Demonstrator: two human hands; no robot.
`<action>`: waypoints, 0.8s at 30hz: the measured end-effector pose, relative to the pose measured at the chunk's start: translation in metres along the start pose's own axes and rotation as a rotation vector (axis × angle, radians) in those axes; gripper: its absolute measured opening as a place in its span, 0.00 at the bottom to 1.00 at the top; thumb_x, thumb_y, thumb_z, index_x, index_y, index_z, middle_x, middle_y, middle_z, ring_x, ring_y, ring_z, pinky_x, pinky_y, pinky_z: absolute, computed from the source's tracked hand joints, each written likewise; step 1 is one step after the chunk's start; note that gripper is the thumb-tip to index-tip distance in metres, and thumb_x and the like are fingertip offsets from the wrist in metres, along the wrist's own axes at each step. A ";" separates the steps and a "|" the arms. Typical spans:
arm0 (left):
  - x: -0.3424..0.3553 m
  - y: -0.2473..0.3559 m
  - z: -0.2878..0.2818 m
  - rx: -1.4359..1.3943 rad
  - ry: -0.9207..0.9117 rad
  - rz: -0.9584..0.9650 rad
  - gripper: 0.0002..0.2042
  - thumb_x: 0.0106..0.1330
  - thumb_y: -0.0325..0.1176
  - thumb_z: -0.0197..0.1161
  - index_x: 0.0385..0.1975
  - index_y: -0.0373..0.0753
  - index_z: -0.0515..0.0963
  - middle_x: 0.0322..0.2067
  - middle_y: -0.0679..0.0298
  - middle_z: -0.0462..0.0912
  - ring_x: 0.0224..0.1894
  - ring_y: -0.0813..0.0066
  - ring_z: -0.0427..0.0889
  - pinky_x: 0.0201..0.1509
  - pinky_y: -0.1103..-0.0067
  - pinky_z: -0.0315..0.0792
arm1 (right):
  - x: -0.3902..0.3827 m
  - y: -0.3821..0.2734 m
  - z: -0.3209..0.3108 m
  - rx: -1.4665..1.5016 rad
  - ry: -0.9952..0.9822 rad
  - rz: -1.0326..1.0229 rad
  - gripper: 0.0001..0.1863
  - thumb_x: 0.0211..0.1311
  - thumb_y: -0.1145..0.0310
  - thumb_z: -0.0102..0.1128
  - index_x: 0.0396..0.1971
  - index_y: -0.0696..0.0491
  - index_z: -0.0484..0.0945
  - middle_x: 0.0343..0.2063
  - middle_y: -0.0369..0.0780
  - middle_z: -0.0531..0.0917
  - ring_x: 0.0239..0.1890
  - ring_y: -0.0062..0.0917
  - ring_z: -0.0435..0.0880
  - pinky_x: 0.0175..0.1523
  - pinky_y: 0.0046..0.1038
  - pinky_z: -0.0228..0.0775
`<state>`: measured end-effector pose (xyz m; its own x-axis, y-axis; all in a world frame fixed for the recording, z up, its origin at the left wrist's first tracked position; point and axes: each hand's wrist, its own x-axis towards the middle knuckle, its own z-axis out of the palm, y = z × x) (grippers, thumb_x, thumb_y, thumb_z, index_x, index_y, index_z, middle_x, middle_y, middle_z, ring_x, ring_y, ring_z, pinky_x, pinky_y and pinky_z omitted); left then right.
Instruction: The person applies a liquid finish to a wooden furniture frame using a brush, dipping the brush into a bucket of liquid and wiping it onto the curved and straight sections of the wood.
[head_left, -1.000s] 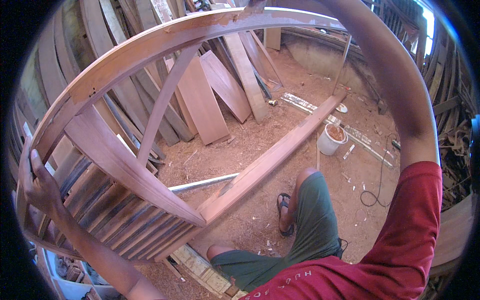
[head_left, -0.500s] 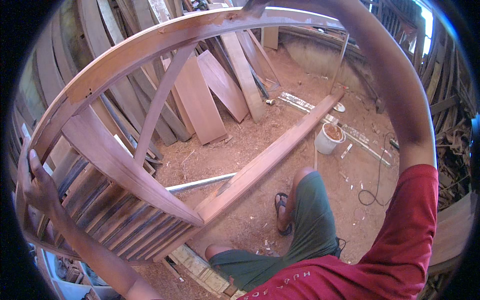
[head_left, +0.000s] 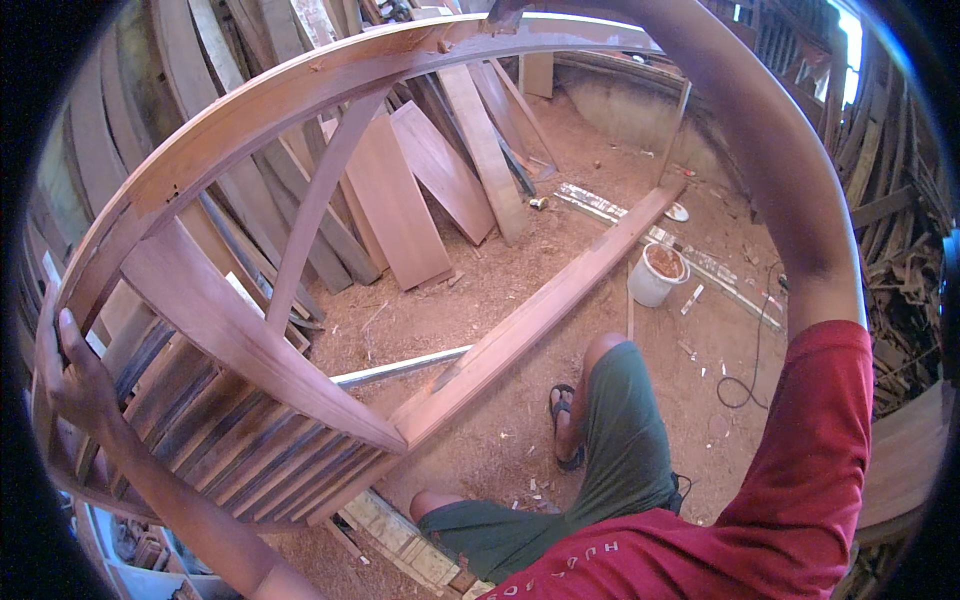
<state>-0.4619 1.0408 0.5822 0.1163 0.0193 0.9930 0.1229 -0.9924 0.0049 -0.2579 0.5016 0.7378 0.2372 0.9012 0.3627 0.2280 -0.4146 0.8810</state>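
A large curved wooden frame (head_left: 290,85) with a slanting brace, a broad inner curved rail (head_left: 250,300) and several slats (head_left: 250,440) stands tilted before me. At its left end my left hand (head_left: 80,385) is closed around the outer edge, thumb up. My right arm reaches across the top right, and my right hand (head_left: 508,10) is at the upper part of the curved rim, partly cut off by the picture's edge. Its fingers look bent together; what they hold cannot be made out. Beside it, a brown paste-like patch (head_left: 445,44) marks the rim.
A long straight beam (head_left: 560,300) runs from the frame toward the far right. Past it stand a white bucket (head_left: 657,278) with brown contents and a dark cable (head_left: 740,390) on the dusty floor. Boards (head_left: 400,210) lean at the back; scrap wood (head_left: 905,340) is piled at right.
My right hand and arm have shifted slightly along the top rim. The brown smear beside the hand looks smaller, with a small lump in it. My left hand keeps its place.
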 end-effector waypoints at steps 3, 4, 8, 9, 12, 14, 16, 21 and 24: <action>0.001 -0.004 0.000 -0.027 0.006 0.023 0.18 0.75 0.37 0.50 0.58 0.37 0.79 0.55 0.58 0.83 0.57 0.65 0.81 0.64 0.74 0.70 | 0.001 0.013 0.010 0.023 -0.031 0.031 0.11 0.51 0.50 0.69 0.23 0.40 0.85 0.29 0.31 0.80 0.44 0.26 0.81 0.63 0.48 0.55; 0.001 -0.005 0.001 -0.027 0.004 0.025 0.18 0.75 0.37 0.50 0.58 0.37 0.79 0.55 0.58 0.83 0.57 0.65 0.80 0.64 0.74 0.70 | 0.001 0.018 0.011 0.032 -0.066 0.065 0.11 0.50 0.49 0.69 0.22 0.40 0.84 0.29 0.30 0.80 0.44 0.25 0.81 0.64 0.48 0.54; -0.002 -0.003 -0.002 0.017 -0.016 -0.046 0.18 0.75 0.37 0.50 0.58 0.37 0.79 0.55 0.58 0.83 0.57 0.65 0.80 0.63 0.74 0.70 | -0.001 0.018 0.020 0.014 -0.017 -0.040 0.13 0.49 0.48 0.69 0.21 0.42 0.83 0.28 0.31 0.80 0.43 0.25 0.82 0.62 0.47 0.57; -0.002 -0.002 -0.003 0.040 -0.024 -0.083 0.18 0.75 0.37 0.50 0.58 0.37 0.79 0.55 0.58 0.83 0.57 0.65 0.81 0.63 0.74 0.71 | -0.001 0.018 0.018 -0.007 -0.007 -0.049 0.14 0.50 0.49 0.69 0.21 0.43 0.83 0.27 0.32 0.80 0.42 0.26 0.82 0.60 0.45 0.60; -0.002 -0.002 -0.003 0.033 -0.040 -0.055 0.18 0.75 0.37 0.51 0.57 0.36 0.79 0.54 0.57 0.83 0.57 0.65 0.81 0.62 0.74 0.71 | -0.007 0.023 0.014 -0.005 -0.052 0.016 0.14 0.54 0.50 0.67 0.23 0.45 0.84 0.26 0.35 0.80 0.39 0.30 0.83 0.52 0.40 0.69; -0.005 0.000 0.000 0.014 -0.048 -0.081 0.18 0.75 0.37 0.51 0.57 0.36 0.79 0.55 0.57 0.83 0.57 0.65 0.81 0.62 0.74 0.71 | -0.005 0.032 0.007 0.063 -0.170 0.174 0.14 0.56 0.51 0.65 0.25 0.47 0.84 0.27 0.36 0.82 0.38 0.32 0.84 0.47 0.37 0.73; -0.007 0.001 0.004 0.001 -0.042 -0.089 0.18 0.75 0.37 0.51 0.57 0.35 0.79 0.55 0.57 0.83 0.57 0.64 0.80 0.62 0.74 0.71 | -0.011 0.018 -0.003 0.172 -0.145 0.251 0.15 0.58 0.51 0.65 0.27 0.48 0.85 0.30 0.38 0.83 0.38 0.34 0.85 0.44 0.37 0.75; 0.004 -0.021 -0.009 0.020 -0.006 0.060 0.18 0.75 0.36 0.52 0.57 0.35 0.79 0.55 0.57 0.83 0.58 0.64 0.80 0.63 0.74 0.70 | 0.013 -0.078 -0.046 0.445 -0.003 0.409 0.13 0.64 0.57 0.62 0.38 0.51 0.82 0.34 0.44 0.85 0.34 0.35 0.88 0.39 0.37 0.79; 0.004 -0.003 0.002 -0.017 0.001 0.085 0.17 0.74 0.36 0.52 0.57 0.35 0.80 0.55 0.57 0.83 0.58 0.63 0.80 0.64 0.73 0.70 | 0.025 -0.105 -0.061 0.544 0.189 0.343 0.20 0.68 0.66 0.56 0.57 0.53 0.67 0.34 0.49 0.82 0.32 0.37 0.88 0.30 0.35 0.81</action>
<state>-0.4596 1.0444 0.5859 0.1246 -0.0648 0.9901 0.0956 -0.9924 -0.0770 -0.3333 0.5751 0.6723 0.2227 0.6930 0.6857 0.6244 -0.6416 0.4455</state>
